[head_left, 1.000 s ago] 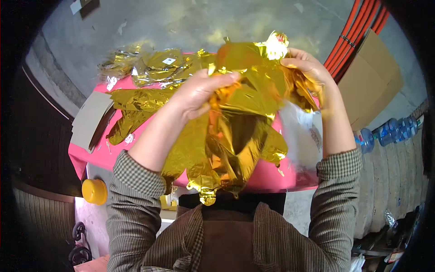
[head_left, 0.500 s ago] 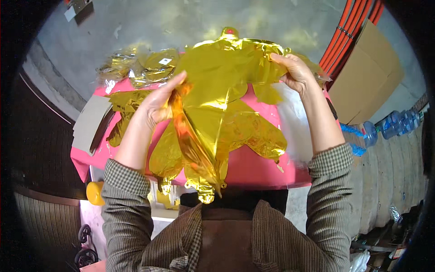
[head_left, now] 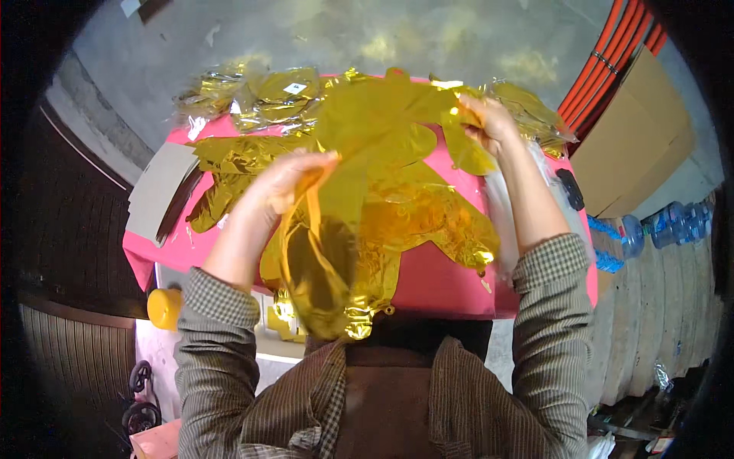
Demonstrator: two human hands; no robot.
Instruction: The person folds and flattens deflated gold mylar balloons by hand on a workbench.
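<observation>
A flat, uninflated gold foil balloon (head_left: 348,115) is stretched between my two hands above the table. My left hand (head_left: 294,180) pinches its left edge with thumb and fingers. From that grip a folded flap hangs in a loop, blurred by motion, toward the table's near edge. My right hand (head_left: 493,126) grips the balloon's upper right part, its fingers partly behind the foil. Beneath lies more gold foil (head_left: 428,210) with rounded lobes, resting on the pink table cover (head_left: 451,279). Where the held balloon ends and the foil below begins is hard to tell.
Gold foil pieces (head_left: 229,195) lie left, beside stacked grey boards (head_left: 157,187). Clear-bagged gold foil packs (head_left: 279,99) sit at the far left, another pack (head_left: 535,115) at the far right. A black object (head_left: 569,189) rests at the right edge. Cardboard (head_left: 642,134) stands beyond.
My left hand has moved right and slightly down, and the flap under it has swung out into a loop. The balloon's far end has dropped nearer. My right hand stays gripped.
</observation>
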